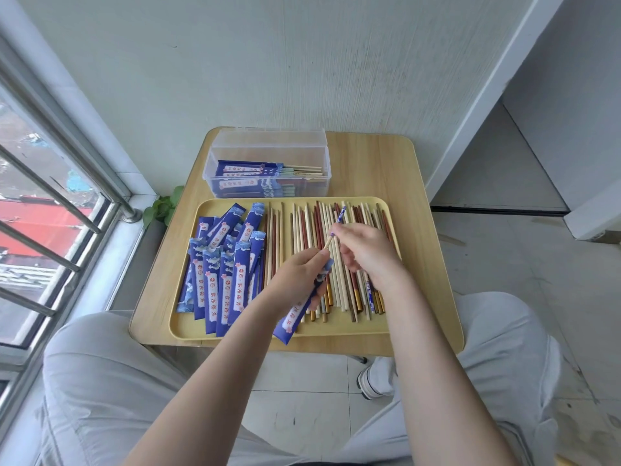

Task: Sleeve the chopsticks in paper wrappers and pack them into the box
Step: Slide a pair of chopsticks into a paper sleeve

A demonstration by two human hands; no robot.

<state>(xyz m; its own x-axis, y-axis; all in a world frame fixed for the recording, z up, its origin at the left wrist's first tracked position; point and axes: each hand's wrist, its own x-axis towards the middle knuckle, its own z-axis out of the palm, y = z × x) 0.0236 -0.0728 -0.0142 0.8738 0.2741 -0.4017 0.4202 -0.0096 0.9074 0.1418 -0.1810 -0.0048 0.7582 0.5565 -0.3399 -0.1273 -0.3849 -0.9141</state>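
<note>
My left hand (300,275) grips a blue paper wrapper (295,317) over the yellow tray (393,210), with a pale chopstick (328,242) sticking out of its top. My right hand (366,252) pinches a second chopstick with a blue patterned end (340,215), held tilted beside the first. Loose chopsticks (309,227), pale, red and brown, lie in a row on the tray's right half. A pile of empty blue wrappers (221,264) lies on its left half. The clear plastic box (268,153) behind the tray holds several sleeved pairs.
The tray and box sit on a small wooden table (369,163) against a white wall. A barred window (50,213) is at the left, a small green plant (163,206) by the sill. My knees flank the table's near edge.
</note>
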